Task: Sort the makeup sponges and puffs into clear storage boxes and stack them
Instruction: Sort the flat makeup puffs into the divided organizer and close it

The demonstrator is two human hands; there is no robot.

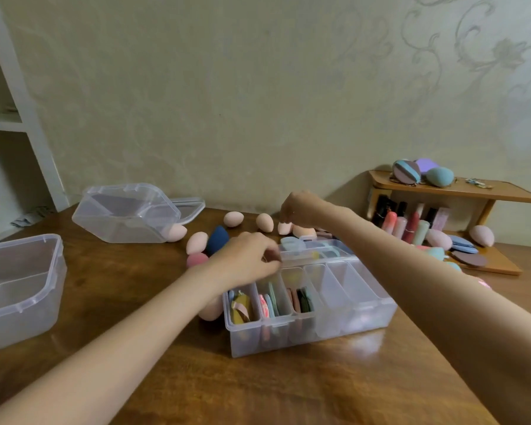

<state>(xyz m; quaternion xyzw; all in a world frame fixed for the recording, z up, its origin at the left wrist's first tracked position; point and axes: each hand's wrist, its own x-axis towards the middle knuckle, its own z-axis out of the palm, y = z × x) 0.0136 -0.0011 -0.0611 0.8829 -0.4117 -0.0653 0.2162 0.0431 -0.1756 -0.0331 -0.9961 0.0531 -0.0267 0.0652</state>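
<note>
A clear divided storage box [357,317] stands in the middle of the wooden table, its left three slots holding flat puffs [270,303] on edge. My left hand [246,256] hovers over the box's back left corner, fingers pinched on something small and dark that I cannot make out. My right hand [298,207] reaches beyond the box, its fingers closed on a peach sponge [284,227]. Loose peach sponges [233,218], a navy sponge [216,239] and a pink sponge [196,259] lie behind the box.
An empty clear box [22,302] sits at the left edge. A second clear box [126,213] leans tilted at the back left with a peach sponge inside. A wooden shelf [460,190] at right carries lipsticks, sponges and puffs.
</note>
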